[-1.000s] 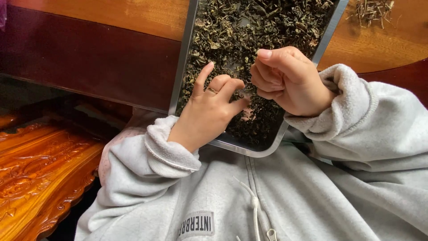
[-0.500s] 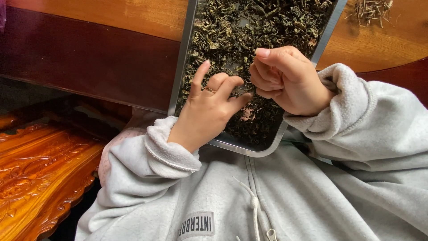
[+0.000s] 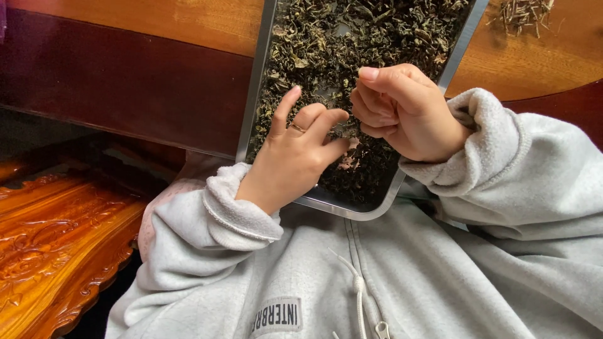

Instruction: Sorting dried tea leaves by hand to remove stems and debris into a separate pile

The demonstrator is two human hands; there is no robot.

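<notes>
Seen from above, looking down at two hands working over a tray.

Beneath and beyond both hands, a polished orange-brown wooden table (image 3: 188,22) with a dark reddish edge band. Off to the left of the left hand, lower down, a glossy carved piece of orange wooden furniture (image 3: 56,245). Nearest the viewer, below the hands, a pale grey zipped hooded sweatshirt (image 3: 389,276) with white drawstrings, its ribbed cuffs bunched at both wrists.

Under both hands, a long rectangular shiny metal tray (image 3: 256,94) with rounded corners, lying across the table edge so that its near end juts out over the sweatshirt. Spread through the tray, a loose bed of dark green dried curled leaves (image 3: 352,37), with bare metal showing through in a few thin patches.

Left hand (image 3: 298,154) resting palm down on the leaves at the near left of the tray, fingers loosely spread, index finger stretched forward, thumb out to the right, fingertips touching the leaves. On one of its fingers, a thin gold-coloured ring (image 3: 297,128).

Right hand (image 3: 405,110) just beside the left, raised slightly above the leaves, fingers curled inward with thumb pressed against them in a pinch; impossible to tell what, if anything, sits between them.

Far beyond the right hand, on the table by the tray's upper right, a small heap of pale dry stalks (image 3: 524,12).
</notes>
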